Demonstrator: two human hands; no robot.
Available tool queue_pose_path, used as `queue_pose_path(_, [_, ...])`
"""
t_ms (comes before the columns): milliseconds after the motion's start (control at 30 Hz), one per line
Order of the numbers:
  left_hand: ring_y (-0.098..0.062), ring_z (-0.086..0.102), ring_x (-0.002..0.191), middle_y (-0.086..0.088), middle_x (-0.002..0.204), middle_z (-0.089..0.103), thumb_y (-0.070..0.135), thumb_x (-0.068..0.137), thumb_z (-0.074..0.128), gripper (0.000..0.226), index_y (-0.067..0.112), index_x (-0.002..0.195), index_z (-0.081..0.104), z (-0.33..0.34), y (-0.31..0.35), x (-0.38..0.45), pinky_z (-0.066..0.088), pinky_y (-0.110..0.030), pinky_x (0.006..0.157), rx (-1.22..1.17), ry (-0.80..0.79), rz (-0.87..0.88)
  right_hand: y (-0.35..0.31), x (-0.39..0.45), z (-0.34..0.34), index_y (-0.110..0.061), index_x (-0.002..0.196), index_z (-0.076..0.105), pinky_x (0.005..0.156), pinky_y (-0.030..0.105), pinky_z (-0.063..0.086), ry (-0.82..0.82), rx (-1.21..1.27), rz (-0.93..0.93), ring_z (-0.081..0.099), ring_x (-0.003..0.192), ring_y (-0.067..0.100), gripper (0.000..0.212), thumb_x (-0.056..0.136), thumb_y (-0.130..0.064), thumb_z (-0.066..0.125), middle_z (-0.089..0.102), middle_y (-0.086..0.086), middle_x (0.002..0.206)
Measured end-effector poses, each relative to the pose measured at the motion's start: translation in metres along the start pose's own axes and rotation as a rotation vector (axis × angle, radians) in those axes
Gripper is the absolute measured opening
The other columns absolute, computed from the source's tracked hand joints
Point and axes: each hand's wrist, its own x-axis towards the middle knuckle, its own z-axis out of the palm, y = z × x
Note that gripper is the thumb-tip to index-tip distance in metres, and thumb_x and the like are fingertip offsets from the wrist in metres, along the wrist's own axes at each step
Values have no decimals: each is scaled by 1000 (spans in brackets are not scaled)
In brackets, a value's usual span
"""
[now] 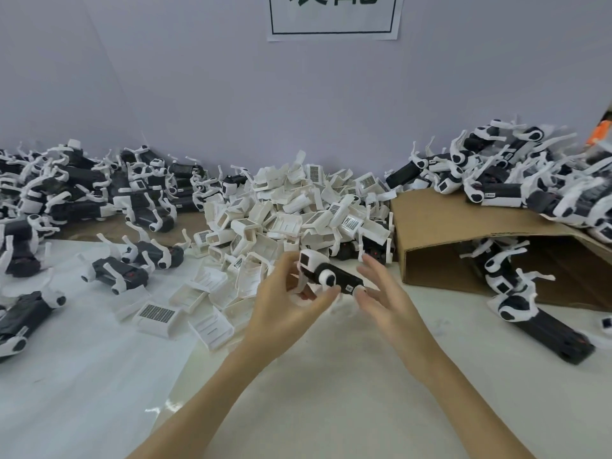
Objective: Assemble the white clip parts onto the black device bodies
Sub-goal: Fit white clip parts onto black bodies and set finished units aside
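Observation:
My left hand (284, 299) grips a black device body (334, 276) above the middle of the table, fingers curled round its near side. A white clip part (311, 260) sits on the body's left end. My right hand (381, 293) is just right of the body with fingers spread and nearly straight; one fingertip is at the body's right end, and I cannot tell whether it touches. Behind the hands lies a large heap of loose white clip parts (291, 207).
Piles of black-and-white devices lie at the left (82, 190) and on the right (516, 173), partly on a tipped cardboard box (440, 246). Loose devices (543, 319) lie at the right front. A white sheet (99, 376) covers the table's left. A wall with a printed sign (334, 14) stands behind.

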Motion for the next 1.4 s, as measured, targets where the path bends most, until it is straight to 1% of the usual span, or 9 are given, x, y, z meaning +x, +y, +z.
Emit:
queue_pose_path(100, [-10,66,91,18,104,66,41,85,88,49,35,123,59,3,3,-6,50,-17,79,239,-19,273,8,-2,9,-39,154,43,108,13,41,-32,-366,-244,46,137,-8,69,97,-13,72,49,-27,150])
queue_pose_path(233, [-7,59,99,10,119,54,39,89,81,58,25,139,57,10,3,-12,55,-29,81,395,-121,467,14,-3,14,-39,138,57,99,12,46,60,-348,-305,62,121,-1,73,87,13,66,68,-21,127])
queue_pose_path(500, [-21,67,99,9,102,68,46,103,61,17,31,108,65,12,15,-10,52,-25,84,58,-45,201,13,-5,6,-34,149,48,107,29,46,-8,-601,-410,51,128,9,69,94,5,63,51,-17,141])
queue_pose_path(733, [-12,71,90,14,95,73,66,85,66,38,39,111,64,-1,10,2,57,-25,79,-19,-62,-49,6,-3,7,-23,133,69,88,38,54,197,-709,-476,57,99,24,46,89,-29,82,52,3,115])
queue_pose_path(900, [-27,74,94,-2,95,78,66,87,67,35,34,100,74,-6,7,7,60,-41,83,-229,50,-169,-1,-3,8,-46,139,57,96,18,46,48,-267,-155,55,122,0,54,88,-62,65,56,-20,131])
queue_pose_path(1067, [-21,75,99,6,94,79,68,89,62,33,47,113,66,-25,3,16,54,-34,88,-281,-42,-256,-3,-4,17,-41,126,65,96,33,57,37,108,-70,68,114,8,43,85,-46,75,73,-16,117])
queue_pose_path(1133, [-13,74,95,7,92,78,71,88,61,37,44,112,68,-26,2,16,49,-33,84,-283,19,-253,-2,-7,23,-43,134,58,98,31,56,11,72,-105,61,124,5,53,87,-35,82,68,-21,126])
queue_pose_path(1267, [-38,71,91,-11,90,74,60,93,66,46,15,87,72,-22,5,14,50,-45,84,-463,300,-231,-1,-15,37,-48,144,44,108,34,44,-57,-146,-251,47,138,0,69,88,-37,83,53,-28,143])
queue_pose_path(1400, [-23,66,69,-13,76,67,51,98,60,48,17,67,71,-38,3,22,55,-38,73,-577,490,-281,3,-15,46,-53,154,28,116,29,34,-172,-255,-283,34,147,-3,80,90,-52,76,36,-32,156])
